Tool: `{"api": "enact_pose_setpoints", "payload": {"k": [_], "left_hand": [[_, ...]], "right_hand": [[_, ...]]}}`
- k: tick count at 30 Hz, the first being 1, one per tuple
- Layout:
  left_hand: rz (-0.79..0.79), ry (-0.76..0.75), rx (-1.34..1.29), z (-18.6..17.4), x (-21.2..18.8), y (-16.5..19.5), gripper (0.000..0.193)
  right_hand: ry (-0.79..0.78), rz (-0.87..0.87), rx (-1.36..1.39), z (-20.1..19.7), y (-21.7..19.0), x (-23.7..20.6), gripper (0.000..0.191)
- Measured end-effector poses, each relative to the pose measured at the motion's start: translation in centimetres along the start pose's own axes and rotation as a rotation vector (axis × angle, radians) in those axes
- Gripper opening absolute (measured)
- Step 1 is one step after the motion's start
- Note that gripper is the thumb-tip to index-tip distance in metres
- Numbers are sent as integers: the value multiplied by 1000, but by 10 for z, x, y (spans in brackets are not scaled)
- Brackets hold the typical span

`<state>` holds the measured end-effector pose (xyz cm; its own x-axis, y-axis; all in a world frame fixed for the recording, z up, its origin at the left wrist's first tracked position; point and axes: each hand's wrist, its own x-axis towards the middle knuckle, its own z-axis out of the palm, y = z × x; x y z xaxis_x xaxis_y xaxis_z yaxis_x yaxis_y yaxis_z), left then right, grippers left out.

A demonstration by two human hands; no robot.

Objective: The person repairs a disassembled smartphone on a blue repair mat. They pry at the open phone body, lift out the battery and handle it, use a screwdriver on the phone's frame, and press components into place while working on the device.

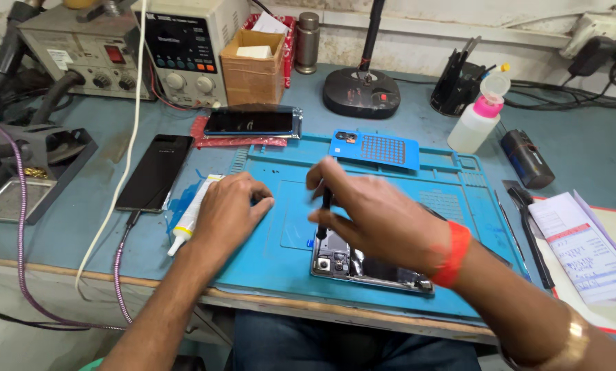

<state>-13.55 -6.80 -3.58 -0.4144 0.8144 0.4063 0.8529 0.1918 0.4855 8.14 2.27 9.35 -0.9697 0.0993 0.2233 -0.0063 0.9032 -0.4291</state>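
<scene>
Right hand (373, 216) pinches a thin dark tool (324, 213), tip down on the opened phone (363, 264) directly beneath; phone's long axis runs left-right on the blue mat (267, 254). Left hand (229, 209) rests loosely curled, empty, just left.

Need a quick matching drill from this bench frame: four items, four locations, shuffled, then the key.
Items:
1. black phone
2. white squeeze bottle
3. opened phone
4. cardboard box

Locations:
A. under the right hand, on the blue mat
B. back of the bench, beside the power supply
C. left of the mat, cable plugged in
D. right of the black lamp base

Pairs: 1-C, 2-D, 3-A, 4-B
</scene>
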Motion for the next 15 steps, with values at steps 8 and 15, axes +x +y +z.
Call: {"api": "enact_pose_setpoints", "payload": {"k": [8,15], "left_hand": [[66,-2,13,5,4,-4,17],[-68,7,-365,-6,-15,7,16]], "right_hand": [[-14,90,-167,2,6,-2,32],[19,128,-104,3,7,-3,32]]}}
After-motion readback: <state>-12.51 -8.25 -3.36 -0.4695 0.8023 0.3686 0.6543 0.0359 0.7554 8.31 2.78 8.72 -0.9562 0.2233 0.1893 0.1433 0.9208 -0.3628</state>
